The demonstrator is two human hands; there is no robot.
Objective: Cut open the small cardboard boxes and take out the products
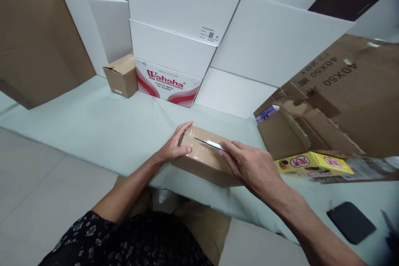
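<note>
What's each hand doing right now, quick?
Left hand: holding the taped cardboard box at its left end.
Right hand: closed around a knife, blade over the box's top.

Soft lt, blurry stretched R edge

The head camera looks forward and down; the table (pixel 124 120) crosses mid-frame, close. Lower right seems blurred.

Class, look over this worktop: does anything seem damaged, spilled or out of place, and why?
Yes: the open brown carton at the right, behind the yellow box, looks damaged. Its flaps have ragged, torn-looking edges instead of straight ones. No spill is visible.
</note>
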